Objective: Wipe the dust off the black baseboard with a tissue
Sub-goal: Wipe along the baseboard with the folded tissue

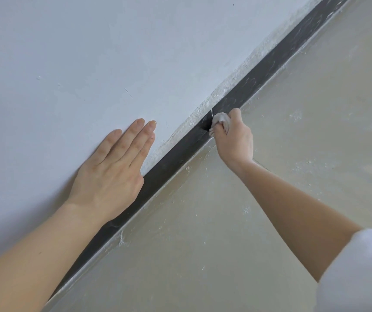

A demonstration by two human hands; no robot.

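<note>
The right hand (233, 137) is clenched around a crumpled greyish-white paper tissue (219, 120), its fingers (234, 113) curled over the wad so that the tissue bulges out ahead of the knuckles and presses against the face of the long, matte black baseboard (173, 157) that runs diagonally between the white painted wall (90, 64) and the beige floor (293, 154). The left hand (113, 170) holds nothing; it lies flat and released on the wall, fingers (135, 138) straight and close together, their tips just short of the rough plaster line above the board, apparently as a brace. Behind the right fingers, toward the left hand, the board looks darker and cleaner; ahead of them it carries pale, streaky dust, so the wiping seems roughly midway. To do this stroke well, the fingers should keep the wad flat on the board and move steadily onward along it, with even pressure, turning the tissue to a fresh side as it greys. Pushing up into the crumbly white plaster edge just above the fingertips risks knocking new grit onto the wiped stretch, so the stroke is best kept to the black face.
</note>
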